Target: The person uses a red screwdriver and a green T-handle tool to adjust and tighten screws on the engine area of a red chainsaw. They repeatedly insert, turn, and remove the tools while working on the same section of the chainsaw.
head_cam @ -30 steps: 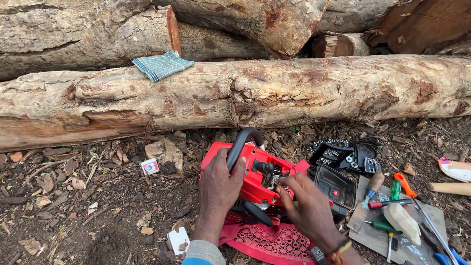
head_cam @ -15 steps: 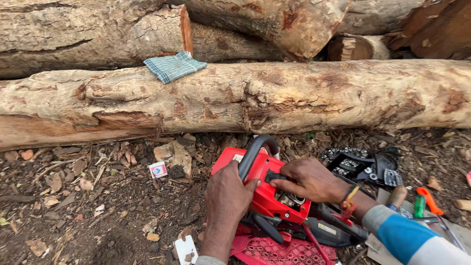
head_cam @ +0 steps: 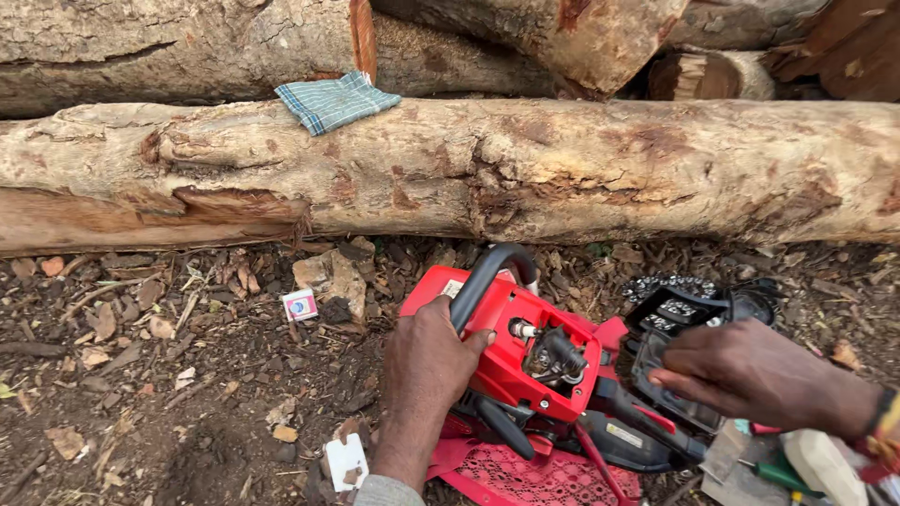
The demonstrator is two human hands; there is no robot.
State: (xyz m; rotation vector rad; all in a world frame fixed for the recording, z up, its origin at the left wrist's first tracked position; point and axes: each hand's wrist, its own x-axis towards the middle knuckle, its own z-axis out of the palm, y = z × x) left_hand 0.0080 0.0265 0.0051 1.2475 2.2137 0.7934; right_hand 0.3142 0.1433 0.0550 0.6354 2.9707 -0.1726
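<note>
A red chainsaw body (head_cam: 525, 361) with a black curved handle lies on the dirt, its top open and the engine parts showing. My left hand (head_cam: 427, 375) rests on its left side and grips it by the handle's base. My right hand (head_cam: 750, 375) is to the right and holds a black plastic cover (head_cam: 670, 361) beside the saw. A coiled saw chain (head_cam: 670, 286) lies just behind that cover.
A long bark-stripped log (head_cam: 525, 169) lies across the view behind the saw, with more logs stacked beyond it. A folded checked cloth (head_cam: 337, 100) sits on the log. A red patterned cloth (head_cam: 544, 473) lies under the saw, tools at bottom right, small packets and wood chips on the ground.
My right hand has moved from the saw's open top to the right, with the black cover in it. The left hand stays on the saw. The view has shifted closer.
</note>
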